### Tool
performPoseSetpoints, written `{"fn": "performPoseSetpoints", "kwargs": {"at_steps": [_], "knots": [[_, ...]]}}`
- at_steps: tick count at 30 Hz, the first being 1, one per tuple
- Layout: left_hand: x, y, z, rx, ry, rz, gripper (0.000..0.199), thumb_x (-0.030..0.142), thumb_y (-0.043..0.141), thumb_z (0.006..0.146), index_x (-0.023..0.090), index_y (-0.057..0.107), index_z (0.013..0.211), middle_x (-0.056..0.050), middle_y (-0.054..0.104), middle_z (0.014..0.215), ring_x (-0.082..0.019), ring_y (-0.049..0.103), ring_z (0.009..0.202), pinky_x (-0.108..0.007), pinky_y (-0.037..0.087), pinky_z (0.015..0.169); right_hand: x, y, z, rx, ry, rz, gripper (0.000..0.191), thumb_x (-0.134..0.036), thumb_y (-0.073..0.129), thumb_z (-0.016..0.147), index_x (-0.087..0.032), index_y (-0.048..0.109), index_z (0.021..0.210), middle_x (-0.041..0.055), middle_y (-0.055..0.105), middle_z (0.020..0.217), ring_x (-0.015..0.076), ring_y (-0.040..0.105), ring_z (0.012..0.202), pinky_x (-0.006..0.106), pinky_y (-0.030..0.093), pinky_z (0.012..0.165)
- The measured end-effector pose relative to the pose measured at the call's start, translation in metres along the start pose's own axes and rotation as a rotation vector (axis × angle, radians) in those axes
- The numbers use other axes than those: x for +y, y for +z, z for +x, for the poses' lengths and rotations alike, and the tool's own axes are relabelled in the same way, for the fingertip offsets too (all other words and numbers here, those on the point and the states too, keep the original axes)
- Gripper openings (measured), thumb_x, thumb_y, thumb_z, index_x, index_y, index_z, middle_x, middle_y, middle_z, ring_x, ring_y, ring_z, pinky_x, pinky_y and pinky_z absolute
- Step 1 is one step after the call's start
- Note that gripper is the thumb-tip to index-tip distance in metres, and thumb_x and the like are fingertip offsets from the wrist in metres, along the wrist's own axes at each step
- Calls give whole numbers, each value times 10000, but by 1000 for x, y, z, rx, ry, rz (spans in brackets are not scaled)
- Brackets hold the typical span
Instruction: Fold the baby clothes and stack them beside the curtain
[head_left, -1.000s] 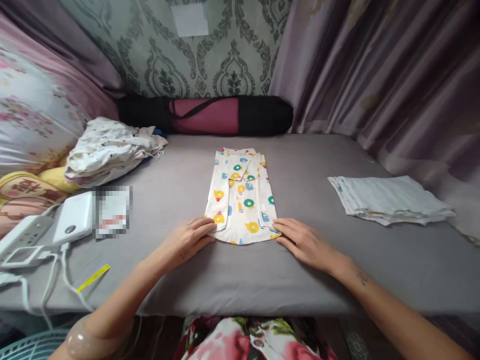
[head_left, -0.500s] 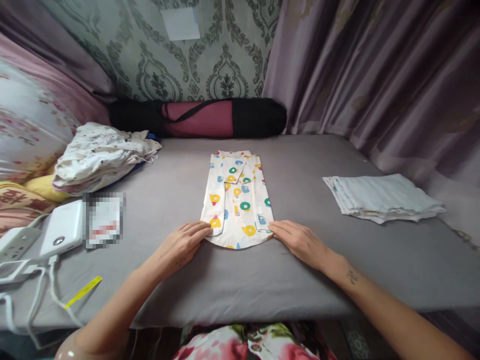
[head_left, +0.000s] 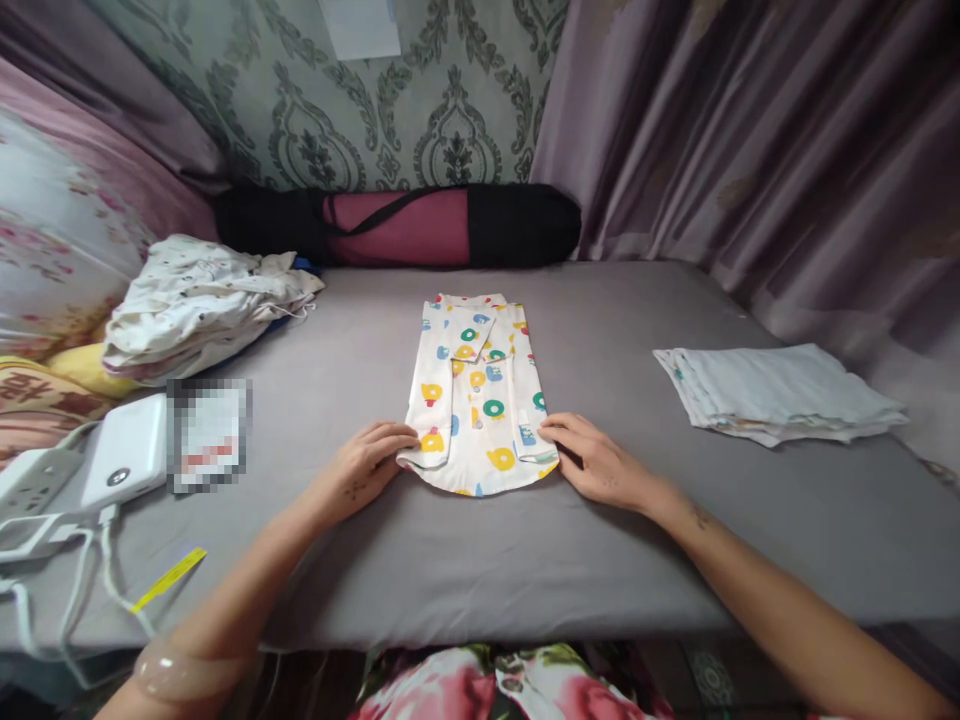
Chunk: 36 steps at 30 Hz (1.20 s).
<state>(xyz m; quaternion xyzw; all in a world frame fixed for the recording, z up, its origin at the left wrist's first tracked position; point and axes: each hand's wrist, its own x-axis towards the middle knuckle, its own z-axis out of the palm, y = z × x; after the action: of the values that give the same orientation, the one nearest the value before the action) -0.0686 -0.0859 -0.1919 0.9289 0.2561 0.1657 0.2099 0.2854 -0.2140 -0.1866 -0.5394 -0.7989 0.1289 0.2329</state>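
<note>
A small white button-up shirt (head_left: 480,400) printed with yellow, green, blue and red figures lies in the middle of the grey-covered surface. Its sides and sleeves are folded inward over the buttoned front, and its curved hem points toward me. My left hand (head_left: 373,462) rests at the shirt's lower left edge, fingers stretched out and fingertips at the fabric. On the other side, my right hand (head_left: 600,468) touches the lower right edge, its fingers and thumb apart. Neither hand is closed around the cloth.
A stack of folded white cloths (head_left: 776,392) lies to the right. At left are a rumpled pile of clothes (head_left: 199,305), a white power bank (head_left: 126,450), cables and a yellow strip (head_left: 169,578). A black and maroon long bag (head_left: 397,226) lies along the back wall.
Both hands have shifted slightly up along the shirt's sides, away from the hem corners. My right fingers have spread from the edge. The view has tilted slightly downward.
</note>
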Motion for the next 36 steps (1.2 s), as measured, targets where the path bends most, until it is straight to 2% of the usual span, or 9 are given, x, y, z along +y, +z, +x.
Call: {"fn": "performPoseSetpoints", "kwargs": {"at_steps": [6,9,12,17,20,24,29,33,36], "knots": [[-3,-2,6,-18,-1,-32,296,276,423,954,229,618,1172,-84,620,1219,-225,541,1138,-393,446,993,3,0,6,9,2,-3,409,-80,430,887,-199,592,1243,125,540,1335,231,516,1224,428,459,1011],[3,-5,13,2,-52,-63,290,305,408,958,231,653,1095,-72,658,1136,-220,568,1074,-380,460,955,2,-3,7,-2,-32,8,371,-102,419,910,-201,623,1203,110,604,1272,216,556,1174,422,476,976],[8,-8,18,28,-151,-98,292,361,425,946,221,676,999,-71,670,1069,-212,592,991,-345,483,877,3,-6,11,20,3,79,338,-135,419,920,-213,650,1153,87,660,1194,199,597,1118,400,487,957],[8,-7,25,101,-292,-127,345,433,428,920,211,691,914,-63,663,953,-202,595,886,-323,476,807,5,-7,20,70,143,216,286,-250,426,942,-233,668,1092,53,693,1122,189,639,1040,337,493,920],[6,-5,31,152,-380,-101,369,435,406,915,200,690,894,-58,649,882,-204,581,849,-331,460,777,8,-3,27,84,286,219,287,-331,408,955,-228,667,1024,23,713,900,175,666,811,285,510,741],[2,0,41,195,-458,-24,389,437,416,896,184,628,690,-63,621,820,-203,556,801,-353,443,779,15,6,37,128,483,142,298,-376,406,945,-214,656,966,-3,666,700,153,610,590,248,447,589],[-4,10,50,234,-501,46,425,482,430,883,188,596,624,-75,598,827,-217,535,833,-394,421,838,17,14,52,192,596,37,284,-375,444,926,-202,658,998,37,712,811,162,622,652,252,430,623],[-3,13,50,234,-524,69,461,565,485,844,190,585,594,-89,583,880,-244,514,894,-417,425,855,10,15,55,175,646,14,306,-370,456,925,-198,609,1127,31,719,845,175,640,702,258,429,630],[-2,14,47,217,-505,74,440,544,502,844,189,564,591,-89,570,908,-246,499,916,-421,429,861,4,15,52,137,650,-66,329,-338,444,933,-210,549,1217,27,715,837,198,656,761,269,427,645]]}}
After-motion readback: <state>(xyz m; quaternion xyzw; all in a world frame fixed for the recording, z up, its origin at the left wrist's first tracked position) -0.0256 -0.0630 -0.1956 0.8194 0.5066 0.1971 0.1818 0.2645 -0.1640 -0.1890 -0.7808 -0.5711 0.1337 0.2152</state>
